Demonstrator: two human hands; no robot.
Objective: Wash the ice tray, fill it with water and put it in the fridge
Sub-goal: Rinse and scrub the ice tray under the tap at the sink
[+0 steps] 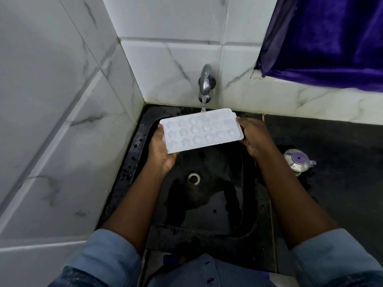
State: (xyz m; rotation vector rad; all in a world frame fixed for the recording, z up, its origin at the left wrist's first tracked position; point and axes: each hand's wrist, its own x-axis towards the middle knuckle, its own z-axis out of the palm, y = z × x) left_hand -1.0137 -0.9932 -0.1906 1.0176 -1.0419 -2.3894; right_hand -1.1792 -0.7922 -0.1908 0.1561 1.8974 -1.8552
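A white plastic ice tray (200,130) with several star and round cups is held over the black sink (209,199), cups facing up. My left hand (161,150) grips its left end from below, thumb on the rim. My right hand (253,135) grips the right end. A metal tap (205,82) on the tiled wall runs a thin stream of water (203,105) onto the tray's far edge near the middle.
The sink drain (194,178) lies under the tray. A small steel container with a purple-topped lid (297,161) stands on the dark counter (335,141) to the right. White marble tiles (62,100) close the left and back. A purple curtain (323,38) hangs at upper right.
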